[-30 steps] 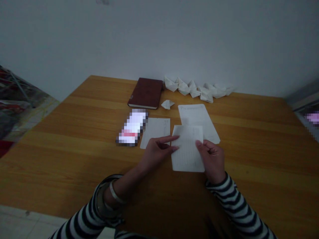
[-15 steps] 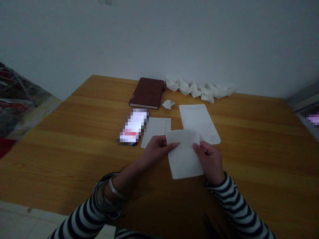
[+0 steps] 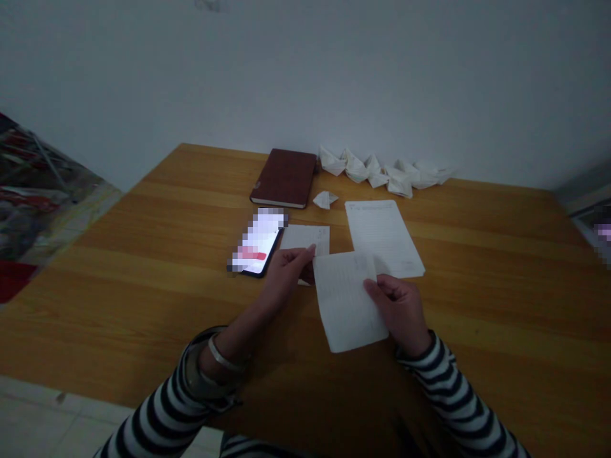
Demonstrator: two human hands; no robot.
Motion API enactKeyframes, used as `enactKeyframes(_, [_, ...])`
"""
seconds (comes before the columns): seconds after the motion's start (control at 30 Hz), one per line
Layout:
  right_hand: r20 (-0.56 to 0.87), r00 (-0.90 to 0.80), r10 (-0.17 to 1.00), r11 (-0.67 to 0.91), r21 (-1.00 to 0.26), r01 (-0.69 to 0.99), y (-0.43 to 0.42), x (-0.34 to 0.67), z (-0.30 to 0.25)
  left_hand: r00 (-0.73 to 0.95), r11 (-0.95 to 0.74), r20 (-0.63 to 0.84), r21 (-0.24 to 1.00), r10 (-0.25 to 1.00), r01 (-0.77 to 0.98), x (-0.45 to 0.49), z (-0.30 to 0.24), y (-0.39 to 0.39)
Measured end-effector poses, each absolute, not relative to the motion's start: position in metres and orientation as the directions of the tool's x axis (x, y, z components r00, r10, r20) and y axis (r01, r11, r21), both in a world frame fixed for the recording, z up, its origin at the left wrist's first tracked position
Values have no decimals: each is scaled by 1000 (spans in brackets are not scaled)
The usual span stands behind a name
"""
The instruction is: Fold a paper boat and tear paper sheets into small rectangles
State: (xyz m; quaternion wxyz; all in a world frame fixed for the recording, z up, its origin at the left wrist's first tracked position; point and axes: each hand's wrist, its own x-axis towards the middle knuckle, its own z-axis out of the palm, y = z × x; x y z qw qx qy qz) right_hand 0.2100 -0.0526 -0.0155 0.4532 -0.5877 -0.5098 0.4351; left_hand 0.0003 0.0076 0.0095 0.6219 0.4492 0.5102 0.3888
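Above the table's near half I hold a lined sheet of paper, nearly square and slightly curved. My right hand grips its right edge, thumb on top and fingers curled beneath. At the upper left corner, my left hand is closed with thumb and finger pinching the paper. Behind my left hand lies a smaller lined sheet, partly hidden by it. A larger lined sheet lies flat beyond my right hand, its lower left part covered by the held paper.
A phone with a lit screen lies left of the small sheet. Behind it is a brown notebook. One small folded paper piece sits beside the notebook, and several folded paper shapes line the wall side of the wooden table.
My left thumb has slid off the middle of the held sheet to its upper left corner. The sheet has tilted slightly, and my right hand keeps its grip.
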Motion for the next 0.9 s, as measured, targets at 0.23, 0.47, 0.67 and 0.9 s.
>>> enactKeyframes(0.23, [-118, 157, 981, -137, -984, 112, -54, 209, -18, 190, 285, -272, 957, 944, -46, 8, 6, 3])
enactKeyframes(0.47, [-71, 240, 968, -98, -990, 101, -56, 204, -16, 303, 423, -384, 903, 872, -73, 11, 2, -2])
enactKeyframes(0.67, [-49, 331, 942, -83, -993, 89, -56, 207, -19, 484, 565, -430, 807, 762, -174, 15, 3, -8])
enactKeyframes(0.9, [-12, 441, 897, -52, -995, 79, -55, 209, -17, 644, 678, -524, 735, 558, 11, 18, -3, -19])
